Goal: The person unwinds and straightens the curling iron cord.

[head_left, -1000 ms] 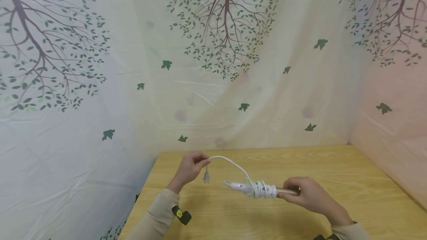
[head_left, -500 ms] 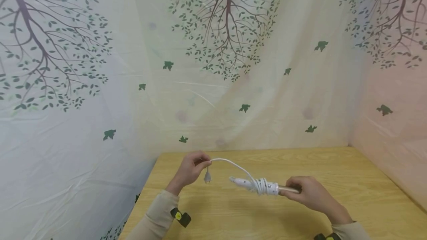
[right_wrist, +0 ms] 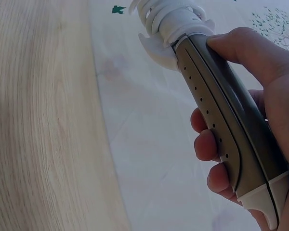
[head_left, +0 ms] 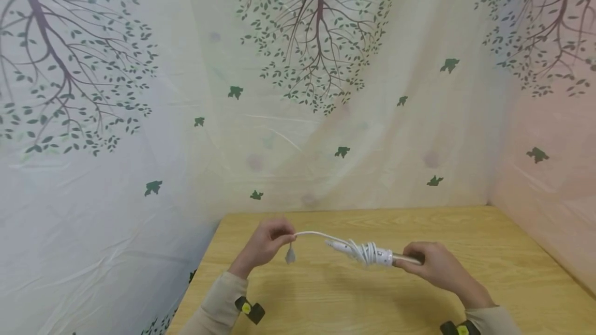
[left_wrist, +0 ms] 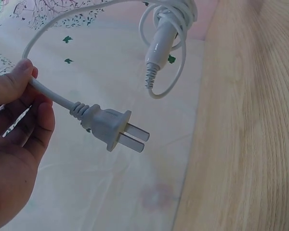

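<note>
a styling iron (head_left: 383,257), white with a brown, hole-dotted barrel (right_wrist: 221,96), is held above the tabletop (head_left: 326,293), white cord (left_wrist: 54,96) coiled round its handle (left_wrist: 160,50); the right hand (head_left: 440,266) grips the barrel, the left hand (head_left: 264,244) pinches the cord near its plug (left_wrist: 105,126); behind, a tree-printed backdrop (head_left: 298,174).

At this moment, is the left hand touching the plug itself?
Apart. The left wrist view shows the left hand pinching the white cord, with bare cord visible between the fingers and the plug.
</note>
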### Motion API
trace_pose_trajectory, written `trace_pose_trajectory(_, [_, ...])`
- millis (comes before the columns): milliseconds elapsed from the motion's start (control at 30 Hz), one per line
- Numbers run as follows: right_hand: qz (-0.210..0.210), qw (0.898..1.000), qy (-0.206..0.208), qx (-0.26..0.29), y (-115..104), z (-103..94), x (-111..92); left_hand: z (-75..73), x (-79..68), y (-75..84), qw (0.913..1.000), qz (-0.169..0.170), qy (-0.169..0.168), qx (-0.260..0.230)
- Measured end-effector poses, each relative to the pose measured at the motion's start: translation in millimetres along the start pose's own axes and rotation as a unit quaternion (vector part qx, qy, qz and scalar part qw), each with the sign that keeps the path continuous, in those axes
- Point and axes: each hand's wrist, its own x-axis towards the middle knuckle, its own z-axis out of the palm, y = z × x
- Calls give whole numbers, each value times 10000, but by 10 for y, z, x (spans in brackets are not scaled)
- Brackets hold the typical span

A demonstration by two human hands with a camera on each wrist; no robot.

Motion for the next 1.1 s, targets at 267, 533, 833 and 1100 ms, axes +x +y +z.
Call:
trace_pose_trajectory(267, [334,9994,41,-68,5,-51,65,0,-58,-48,9991,201,-325,-165])
trace_pose_trajectory(533, [243,9994,213,-129,28,-81,109,-18,-104,-92,9977,122,-611,-277])
trace_pose_trajectory(833, [182,9991,385,-10,-30,-131,137,-7,-216,-347,9967,264,-750,177])
trace_pose_trajectory(1100, [-78,9969,776,-40,-50,-164,157,20,-303,-458,9900,100,-905,1077])
